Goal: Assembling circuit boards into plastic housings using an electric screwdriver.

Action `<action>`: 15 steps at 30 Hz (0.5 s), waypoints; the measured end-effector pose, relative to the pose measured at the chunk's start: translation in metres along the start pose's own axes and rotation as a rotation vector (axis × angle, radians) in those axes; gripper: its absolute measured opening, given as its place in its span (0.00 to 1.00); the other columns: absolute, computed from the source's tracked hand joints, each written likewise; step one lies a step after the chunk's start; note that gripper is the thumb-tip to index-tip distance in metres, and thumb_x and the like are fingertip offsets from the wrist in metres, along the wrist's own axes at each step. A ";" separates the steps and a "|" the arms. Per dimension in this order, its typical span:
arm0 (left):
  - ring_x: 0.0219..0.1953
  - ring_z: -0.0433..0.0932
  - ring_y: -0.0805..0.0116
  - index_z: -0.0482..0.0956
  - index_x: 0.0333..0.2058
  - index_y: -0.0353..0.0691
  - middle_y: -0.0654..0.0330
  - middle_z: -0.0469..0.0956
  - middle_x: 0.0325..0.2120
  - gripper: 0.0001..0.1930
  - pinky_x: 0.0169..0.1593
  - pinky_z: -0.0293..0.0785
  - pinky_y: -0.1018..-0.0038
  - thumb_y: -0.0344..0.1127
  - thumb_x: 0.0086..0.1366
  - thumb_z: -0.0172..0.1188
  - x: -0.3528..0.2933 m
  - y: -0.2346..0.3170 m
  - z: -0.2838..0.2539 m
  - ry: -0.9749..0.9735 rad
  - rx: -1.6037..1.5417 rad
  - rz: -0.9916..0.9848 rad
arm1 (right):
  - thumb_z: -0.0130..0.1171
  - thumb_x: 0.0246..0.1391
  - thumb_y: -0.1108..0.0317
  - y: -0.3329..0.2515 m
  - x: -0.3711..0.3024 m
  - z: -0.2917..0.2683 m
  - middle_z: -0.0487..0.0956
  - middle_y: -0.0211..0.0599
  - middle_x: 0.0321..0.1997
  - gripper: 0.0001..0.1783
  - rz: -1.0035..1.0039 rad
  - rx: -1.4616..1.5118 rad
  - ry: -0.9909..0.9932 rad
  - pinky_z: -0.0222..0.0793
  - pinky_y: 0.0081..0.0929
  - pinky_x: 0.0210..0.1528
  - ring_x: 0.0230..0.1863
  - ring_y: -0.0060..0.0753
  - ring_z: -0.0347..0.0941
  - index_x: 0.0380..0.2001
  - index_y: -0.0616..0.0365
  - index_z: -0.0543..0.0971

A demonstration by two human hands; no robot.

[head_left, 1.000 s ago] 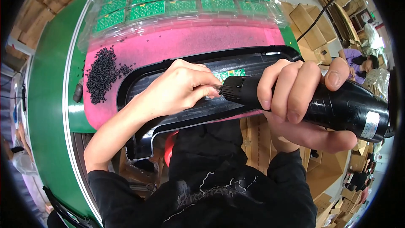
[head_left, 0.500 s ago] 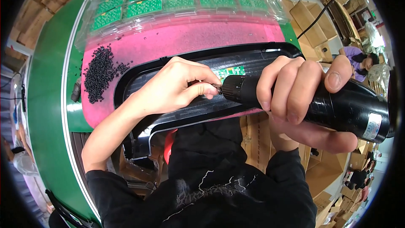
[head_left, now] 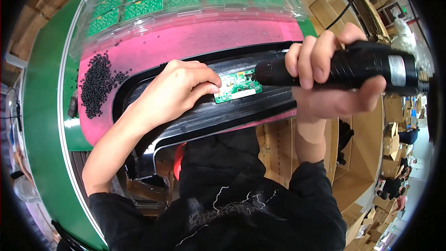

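My right hand point(head_left: 320, 74) is wrapped round a black electric screwdriver point(head_left: 371, 67), held nearly level with its front end over the upper right part of a green circuit board point(head_left: 240, 88). The screwdriver's bit is hidden. The board lies inside a long black plastic housing point(head_left: 204, 116) with raised rims. At the board's left edge, my left hand point(head_left: 179, 90) has thumb and forefinger closed on it; the other fingers are curled behind. Whether a small part is also between those fingertips cannot be seen.
A heap of small black screws point(head_left: 96, 83) lies left on the pink mat point(head_left: 195, 32). Clear trays of green circuit boards point(head_left: 181, 1) stand at the back. Cardboard boxes point(head_left: 353, 158) fill the right side; a black cable point(head_left: 355, 0) hangs at upper right. People are far off right.
My left fingers have left the screwdriver's front end and come down to the board's left edge. The screwdriver has swung level, its front end over the board, which now shows more fully.
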State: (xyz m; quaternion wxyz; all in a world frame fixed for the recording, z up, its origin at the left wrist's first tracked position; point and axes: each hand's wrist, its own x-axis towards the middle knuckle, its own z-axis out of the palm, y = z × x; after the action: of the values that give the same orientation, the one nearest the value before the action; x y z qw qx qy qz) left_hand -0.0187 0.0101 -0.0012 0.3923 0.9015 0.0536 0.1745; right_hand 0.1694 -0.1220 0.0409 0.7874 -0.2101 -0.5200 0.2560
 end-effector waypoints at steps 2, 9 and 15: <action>0.31 0.82 0.58 0.81 0.33 0.32 0.53 0.81 0.28 0.04 0.35 0.77 0.69 0.23 0.57 0.63 -0.002 -0.002 0.002 0.007 0.028 0.008 | 0.49 0.55 0.31 0.001 0.002 0.001 0.65 0.27 0.17 0.38 0.110 -0.089 0.138 0.59 0.25 0.22 0.15 0.22 0.59 0.45 0.58 0.69; 0.32 0.80 0.55 0.79 0.33 0.31 0.53 0.79 0.29 0.04 0.35 0.75 0.67 0.24 0.58 0.62 -0.002 -0.002 0.002 0.023 0.080 -0.018 | 0.44 0.61 0.39 0.016 0.001 -0.028 0.67 0.30 0.17 0.30 0.183 -0.281 0.107 0.61 0.28 0.24 0.15 0.23 0.61 0.46 0.57 0.68; 0.38 0.77 0.55 0.77 0.32 0.33 0.54 0.78 0.29 0.05 0.39 0.74 0.64 0.28 0.59 0.62 -0.001 0.001 0.001 -0.048 0.166 -0.025 | 0.55 0.58 0.55 0.023 0.000 -0.032 0.71 0.38 0.17 0.22 0.156 -0.118 0.114 0.65 0.27 0.21 0.14 0.27 0.63 0.42 0.64 0.67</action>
State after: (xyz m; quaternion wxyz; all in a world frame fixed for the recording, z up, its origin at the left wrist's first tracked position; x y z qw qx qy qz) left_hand -0.0189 0.0079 -0.0013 0.3194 0.9342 0.0696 0.1431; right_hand 0.1947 -0.1057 0.0152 0.7797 -0.3102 -0.4705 0.2728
